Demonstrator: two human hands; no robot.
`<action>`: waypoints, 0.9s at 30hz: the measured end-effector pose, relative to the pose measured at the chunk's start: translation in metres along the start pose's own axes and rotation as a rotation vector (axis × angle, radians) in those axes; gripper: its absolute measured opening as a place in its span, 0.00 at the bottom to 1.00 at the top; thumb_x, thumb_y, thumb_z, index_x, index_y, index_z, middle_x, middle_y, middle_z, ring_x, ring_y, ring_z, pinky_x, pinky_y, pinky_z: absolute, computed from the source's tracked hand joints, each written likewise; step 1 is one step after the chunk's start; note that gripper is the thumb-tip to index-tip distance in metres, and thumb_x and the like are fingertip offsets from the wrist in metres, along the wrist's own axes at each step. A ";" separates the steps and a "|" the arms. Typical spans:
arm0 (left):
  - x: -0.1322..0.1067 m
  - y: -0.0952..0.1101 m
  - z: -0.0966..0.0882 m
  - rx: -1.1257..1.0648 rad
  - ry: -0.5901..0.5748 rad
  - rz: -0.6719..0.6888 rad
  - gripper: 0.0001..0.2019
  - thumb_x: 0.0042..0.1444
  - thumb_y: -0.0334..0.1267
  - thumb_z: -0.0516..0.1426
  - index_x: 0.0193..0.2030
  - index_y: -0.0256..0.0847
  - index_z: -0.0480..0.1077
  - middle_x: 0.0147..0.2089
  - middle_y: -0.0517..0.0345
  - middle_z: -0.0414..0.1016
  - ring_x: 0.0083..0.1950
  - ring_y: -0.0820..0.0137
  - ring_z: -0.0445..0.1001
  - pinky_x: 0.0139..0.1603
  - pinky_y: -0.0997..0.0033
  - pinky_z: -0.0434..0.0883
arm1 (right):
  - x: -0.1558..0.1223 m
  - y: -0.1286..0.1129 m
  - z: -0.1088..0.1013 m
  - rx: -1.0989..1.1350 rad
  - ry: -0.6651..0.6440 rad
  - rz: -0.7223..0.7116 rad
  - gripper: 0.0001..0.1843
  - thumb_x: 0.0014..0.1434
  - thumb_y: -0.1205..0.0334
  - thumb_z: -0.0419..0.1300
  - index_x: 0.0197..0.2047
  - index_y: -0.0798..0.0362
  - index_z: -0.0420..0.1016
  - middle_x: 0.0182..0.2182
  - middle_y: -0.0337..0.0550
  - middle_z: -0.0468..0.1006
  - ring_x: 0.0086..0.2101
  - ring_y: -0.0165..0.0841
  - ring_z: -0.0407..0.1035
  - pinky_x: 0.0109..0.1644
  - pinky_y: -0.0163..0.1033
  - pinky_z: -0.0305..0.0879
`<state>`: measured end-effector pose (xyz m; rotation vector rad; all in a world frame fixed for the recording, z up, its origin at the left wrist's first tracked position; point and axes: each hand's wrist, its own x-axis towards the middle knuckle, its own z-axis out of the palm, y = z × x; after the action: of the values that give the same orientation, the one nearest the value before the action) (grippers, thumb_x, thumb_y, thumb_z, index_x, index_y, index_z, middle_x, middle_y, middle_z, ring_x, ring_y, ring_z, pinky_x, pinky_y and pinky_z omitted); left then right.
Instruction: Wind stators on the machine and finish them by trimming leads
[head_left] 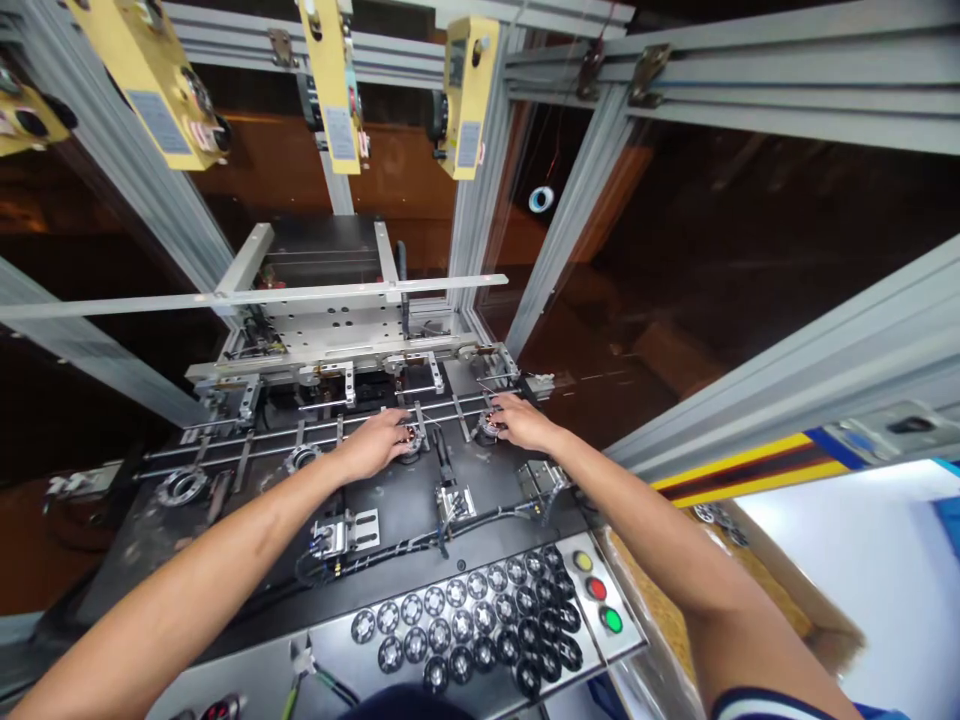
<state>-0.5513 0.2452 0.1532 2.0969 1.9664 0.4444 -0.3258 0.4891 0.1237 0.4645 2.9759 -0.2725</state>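
Both my arms reach forward onto a machine's black work bed (405, 505). My left hand (379, 442) is curled over a small round metal part (410, 438) seated on the rails. My right hand (521, 420) has its fingers closed on a second round part (489, 428) at the station to the right. More ring-shaped parts sit in fixtures to the left (181, 486). Several black round discs (480, 612) lie in rows on the steel front panel near me.
Yellow, red and green push buttons (597, 589) sit at the panel's right end. An aluminium frame (570, 215) and hanging yellow units (469, 95) surround the bed. A cardboard box (757, 570) stands at the right. Cables and small clamps (450, 505) cross the bed.
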 end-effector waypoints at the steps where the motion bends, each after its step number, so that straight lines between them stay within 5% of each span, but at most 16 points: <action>1: -0.008 0.010 -0.006 -0.023 0.042 0.012 0.09 0.63 0.38 0.56 0.47 0.38 0.73 0.57 0.48 0.73 0.54 0.62 0.74 0.55 0.54 0.72 | 0.001 0.001 0.000 -0.002 -0.005 0.002 0.17 0.65 0.57 0.59 0.55 0.53 0.70 0.57 0.49 0.69 0.54 0.42 0.68 0.57 0.55 0.67; 7: -0.074 0.075 -0.040 -0.137 0.385 0.037 0.02 0.62 0.35 0.56 0.41 0.42 0.67 0.53 0.48 0.78 0.53 0.65 0.78 0.53 0.65 0.75 | 0.006 0.008 0.001 0.012 -0.032 0.005 0.17 0.65 0.56 0.59 0.55 0.53 0.70 0.56 0.49 0.70 0.53 0.41 0.68 0.56 0.54 0.67; 13: -0.115 0.108 -0.053 -0.230 0.669 0.022 0.15 0.56 0.27 0.59 0.45 0.46 0.60 0.49 0.48 0.82 0.51 0.65 0.80 0.51 0.62 0.77 | 0.012 0.012 -0.002 0.024 -0.064 -0.027 0.16 0.65 0.56 0.59 0.54 0.53 0.71 0.55 0.49 0.71 0.52 0.40 0.69 0.55 0.53 0.68; 27: -0.140 0.115 -0.052 -0.290 0.745 0.077 0.24 0.52 0.22 0.61 0.54 0.42 0.60 0.50 0.45 0.81 0.50 0.66 0.79 0.50 0.66 0.76 | 0.018 0.020 0.002 0.047 -0.051 -0.119 0.16 0.65 0.56 0.59 0.53 0.54 0.71 0.53 0.48 0.73 0.50 0.39 0.70 0.53 0.51 0.70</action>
<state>-0.4712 0.0952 0.2358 1.9775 1.9738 1.6081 -0.3364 0.5130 0.1160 0.2806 2.9576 -0.3607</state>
